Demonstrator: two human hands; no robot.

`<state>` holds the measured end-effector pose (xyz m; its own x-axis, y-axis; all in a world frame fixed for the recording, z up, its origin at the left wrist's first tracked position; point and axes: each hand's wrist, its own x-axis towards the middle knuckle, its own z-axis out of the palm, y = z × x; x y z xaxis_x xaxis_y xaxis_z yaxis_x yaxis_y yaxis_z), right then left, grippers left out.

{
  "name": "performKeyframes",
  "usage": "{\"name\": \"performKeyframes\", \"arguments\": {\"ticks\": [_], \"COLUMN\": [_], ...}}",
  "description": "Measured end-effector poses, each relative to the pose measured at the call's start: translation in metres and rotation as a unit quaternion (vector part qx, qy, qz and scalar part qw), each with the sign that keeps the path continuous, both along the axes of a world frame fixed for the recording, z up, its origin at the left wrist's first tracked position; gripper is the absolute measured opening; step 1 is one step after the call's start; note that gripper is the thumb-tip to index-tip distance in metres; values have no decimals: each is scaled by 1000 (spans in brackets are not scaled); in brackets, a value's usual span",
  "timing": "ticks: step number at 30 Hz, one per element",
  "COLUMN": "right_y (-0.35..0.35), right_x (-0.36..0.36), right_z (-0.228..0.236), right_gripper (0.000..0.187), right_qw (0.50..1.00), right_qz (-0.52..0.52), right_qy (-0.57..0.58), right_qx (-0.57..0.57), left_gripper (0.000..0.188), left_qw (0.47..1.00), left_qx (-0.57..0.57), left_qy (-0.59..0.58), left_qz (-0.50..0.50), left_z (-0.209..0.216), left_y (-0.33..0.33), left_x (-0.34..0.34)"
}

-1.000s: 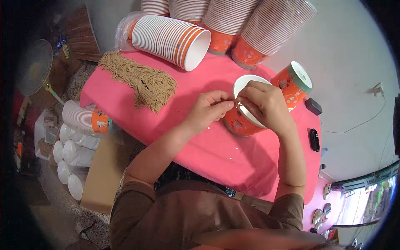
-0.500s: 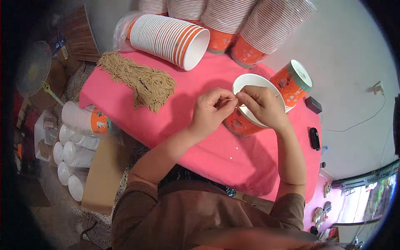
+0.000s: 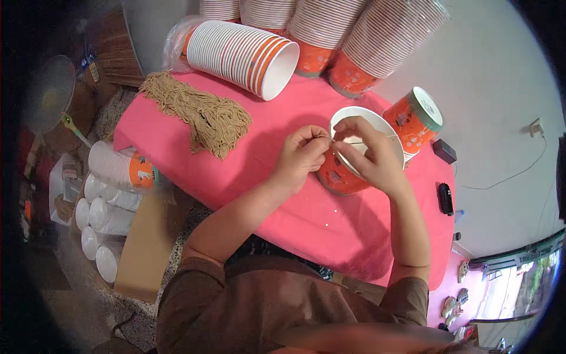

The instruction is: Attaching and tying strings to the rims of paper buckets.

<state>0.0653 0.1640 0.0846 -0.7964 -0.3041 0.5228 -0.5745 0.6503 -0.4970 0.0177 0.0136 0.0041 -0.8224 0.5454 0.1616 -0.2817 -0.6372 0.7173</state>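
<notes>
A white-rimmed orange paper bucket (image 3: 342, 179) stands on the pink-covered table in front of me. My left hand (image 3: 302, 158) is closed in a pinch at the bucket's near left rim, on a thin light cord (image 3: 356, 143). Part of that cord shows across the bucket's mouth, and its end is hidden by the fingers. Over the rim, my right hand (image 3: 374, 154) curves with thumb and index finger apart, close to the left fingertips. A hank of tan yarn-like strands (image 3: 203, 118) lies to the left.
Nested paper buckets (image 3: 242, 58) lie at the back, with wrapped stacks (image 3: 371, 53) standing beside them. An upturned bucket (image 3: 415, 115) stands at right, near a black box (image 3: 444, 151) and a dark object (image 3: 446, 199). A carton (image 3: 144, 248) holding wrapped buckets sits lower left.
My right thumb and index finger have spread apart from their pinch. My left hand still pinches at the rim, its fingers slightly shifted. The bucket has stayed in place.
</notes>
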Motion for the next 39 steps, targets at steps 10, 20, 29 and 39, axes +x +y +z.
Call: {"name": "performKeyframes", "arguments": {"ticks": [10, 20, 29, 39], "right_y": [0, -1, 13, 19], "right_x": [10, 6, -3, 0], "right_z": [8, 2, -9, -1], "right_gripper": [12, 3, 8, 5], "right_qw": [999, 998, 994, 983], "right_qz": [-2, -49, -42, -47], "right_qy": [-33, -31, -49, -123], "right_qx": [22, -17, -90, -127], "left_gripper": [8, 7, 10, 11], "left_qw": [977, 996, 998, 999], "left_qx": [92, 29, -10, -18], "left_qy": [-76, -5, 17, 35], "left_qz": [-179, -84, -53, -38], "left_z": [-11, -5, -6, -12], "left_y": [-6, -8, -8, -7], "left_x": [-9, -4, -7, -5]}}
